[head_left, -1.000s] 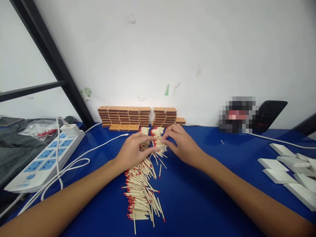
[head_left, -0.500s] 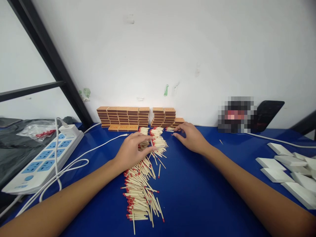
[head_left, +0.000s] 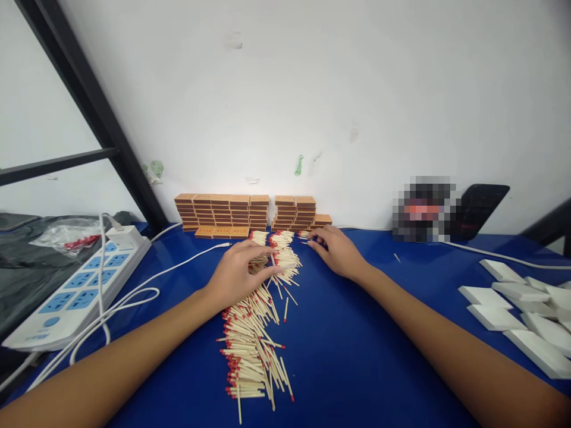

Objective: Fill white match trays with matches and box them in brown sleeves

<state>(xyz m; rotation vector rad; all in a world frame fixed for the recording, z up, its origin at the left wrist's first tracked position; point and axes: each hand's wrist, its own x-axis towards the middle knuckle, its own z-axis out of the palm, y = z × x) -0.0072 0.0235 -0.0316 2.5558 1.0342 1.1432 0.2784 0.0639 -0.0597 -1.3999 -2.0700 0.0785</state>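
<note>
Loose red-tipped matches (head_left: 250,351) lie in a long heap down the middle of the blue table. My left hand (head_left: 236,270) rests over the upper part of that heap, its thumb and fingers curved and apart. A pale sliver shows near its fingertips; whether it is held I cannot tell. To the right of the heap, my right hand (head_left: 339,252) is closed in a pinch on a thin match (head_left: 305,242) close to the table. Just beyond my hands are smaller clusters of matches (head_left: 282,239), before stacked matchboxes (head_left: 214,211) along the wall.
A white power strip (head_left: 84,285) with white cables (head_left: 147,291) lies at left, beside a dark bag (head_left: 27,255). White blocks (head_left: 495,317) are piled at right. A black phone (head_left: 484,208) leans on the wall. One stray match (head_left: 397,257) lies right of my hand.
My right hand has moved slightly left towards the match clusters, with the match in its fingertips. My left hand stays almost in place. The view has shifted slightly.
</note>
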